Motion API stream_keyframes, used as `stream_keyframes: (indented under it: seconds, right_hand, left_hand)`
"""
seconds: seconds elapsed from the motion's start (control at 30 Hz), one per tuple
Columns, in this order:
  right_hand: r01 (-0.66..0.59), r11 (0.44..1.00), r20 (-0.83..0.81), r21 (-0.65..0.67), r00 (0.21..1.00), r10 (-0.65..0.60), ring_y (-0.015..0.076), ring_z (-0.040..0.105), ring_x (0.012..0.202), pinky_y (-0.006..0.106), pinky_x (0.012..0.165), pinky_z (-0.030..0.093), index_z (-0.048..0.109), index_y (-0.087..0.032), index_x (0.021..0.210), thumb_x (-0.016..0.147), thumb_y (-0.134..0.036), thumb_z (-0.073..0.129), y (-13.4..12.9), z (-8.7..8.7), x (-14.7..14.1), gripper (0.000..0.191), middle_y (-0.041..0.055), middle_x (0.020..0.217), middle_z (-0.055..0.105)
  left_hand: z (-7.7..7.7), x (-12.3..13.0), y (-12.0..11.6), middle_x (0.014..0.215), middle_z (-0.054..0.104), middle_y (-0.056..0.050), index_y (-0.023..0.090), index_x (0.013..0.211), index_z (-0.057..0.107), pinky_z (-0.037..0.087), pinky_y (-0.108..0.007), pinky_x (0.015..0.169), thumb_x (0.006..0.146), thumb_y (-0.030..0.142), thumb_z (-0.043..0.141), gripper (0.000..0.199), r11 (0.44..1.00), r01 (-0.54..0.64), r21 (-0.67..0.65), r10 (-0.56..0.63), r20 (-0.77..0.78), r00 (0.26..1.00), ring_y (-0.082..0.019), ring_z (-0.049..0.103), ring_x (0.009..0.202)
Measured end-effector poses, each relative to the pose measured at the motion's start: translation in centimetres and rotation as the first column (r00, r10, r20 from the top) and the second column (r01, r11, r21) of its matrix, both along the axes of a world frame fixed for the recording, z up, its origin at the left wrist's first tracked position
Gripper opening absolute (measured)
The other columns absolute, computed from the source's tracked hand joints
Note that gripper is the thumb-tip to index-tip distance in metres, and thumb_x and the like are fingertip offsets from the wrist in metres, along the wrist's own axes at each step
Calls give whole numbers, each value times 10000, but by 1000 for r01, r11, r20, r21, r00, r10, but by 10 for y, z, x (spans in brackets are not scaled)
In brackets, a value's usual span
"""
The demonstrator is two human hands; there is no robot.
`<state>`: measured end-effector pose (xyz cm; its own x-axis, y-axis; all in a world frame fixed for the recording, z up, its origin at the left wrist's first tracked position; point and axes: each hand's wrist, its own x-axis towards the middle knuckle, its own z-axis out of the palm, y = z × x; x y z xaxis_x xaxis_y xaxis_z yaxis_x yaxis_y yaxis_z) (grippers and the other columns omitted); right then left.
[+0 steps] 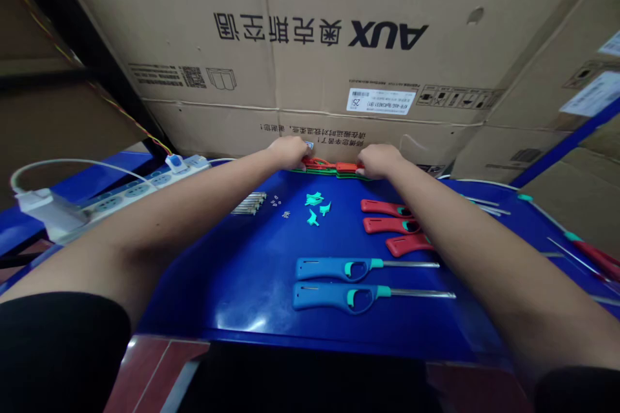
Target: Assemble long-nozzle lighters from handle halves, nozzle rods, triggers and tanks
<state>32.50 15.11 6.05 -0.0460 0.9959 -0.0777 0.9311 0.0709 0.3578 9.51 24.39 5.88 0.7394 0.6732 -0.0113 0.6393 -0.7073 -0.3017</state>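
Currently logged at the far edge of a blue tabletop (203, 297): a left hand (289, 152) and a right hand (379, 160), both curled downward with the fingers close together. Whether either is pinching cannot be told.

Between the hands, and touching both, lies a row of red lighter parts (329, 166) along a green strip (317, 171). Its left end sits under the left hand's fingers (300, 158), and its right end meets the right hand's fingertips (361, 166).

Also on the tabletop:
- Three red lighter shells (390, 226), stacked in a loose column just ahead of the right forearm.
- Teal plastic pieces (314, 200), scattered mid-table.
- A bundle of metal tubes (249, 204), left of centre, with tiny metal bits (276, 201) beside it.
- Two blue utility lighters (334, 281), side by side near the front edge, metal nozzles pointing right.

Beyond the far edge stands a cardboard carton (339, 32), printed AUX, upside down in this view. A white power strip (130, 190) lies off the left side.
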Motion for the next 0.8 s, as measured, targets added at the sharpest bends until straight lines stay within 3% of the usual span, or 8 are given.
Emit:
stream_keyframes:
  seconds: [0.13, 0.33, 0.57, 0.67, 0.8]
  right_hand:
    - [9, 999, -16, 31, 1000, -9, 305, 690, 984, 371, 785, 521, 754, -200, 1114, 875, -436, 593, -3, -4, 3, 373, 168, 1112, 731]
    - [18, 995, -46, 95, 999, -14, 304, 679, 989, 370, 757, 509, 750, -233, 1126, 898, -432, 528, -18, 1, 13, 375, 145, 1108, 735]
    - [-49, 992, -123, 113, 990, 63, 249, 675, 913, 335, 711, 479, 758, -237, 1054, 892, -406, 492, -72, 13, 51, 355, 80, 1061, 756]
    - [-30, 984, -206, 177, 976, 67, 233, 678, 865, 323, 697, 476, 758, -233, 1039, 887, -428, 497, -99, 13, 67, 359, 63, 1012, 767]
    - [99, 957, -350, 274, 937, 4, 219, 691, 817, 310, 675, 477, 767, -225, 1009, 910, -407, 474, -110, 1, 68, 359, 51, 935, 778]
  left_hand:
    - [-5, -4, 3, 1135, 710, -19, 334, 1169, 695, 420, -244, 749, 838, 409, 690, 339, 1000, 12, 16, -13, 50, 999, -201, 636, 1003]
    - [-10, -13, 2, 1142, 708, -30, 322, 1217, 673, 422, -254, 735, 845, 434, 682, 389, 1000, 15, -7, -14, 104, 994, -212, 642, 1001]
    - [-12, -23, -3, 1235, 666, -43, 283, 1245, 650, 447, -253, 819, 836, 399, 676, 426, 998, 64, 4, -64, 197, 978, -221, 614, 1110]
    - [-5, -36, 1, 1161, 700, -61, 247, 1207, 677, 456, -276, 873, 882, 470, 592, 403, 991, -103, -84, 126, 346, 930, -231, 626, 1088]
    - [3, -51, 13, 1049, 731, -110, 175, 1099, 732, 469, -306, 910, 921, 481, 521, 413, 882, -403, -243, 470, 407, 783, -260, 657, 1052]
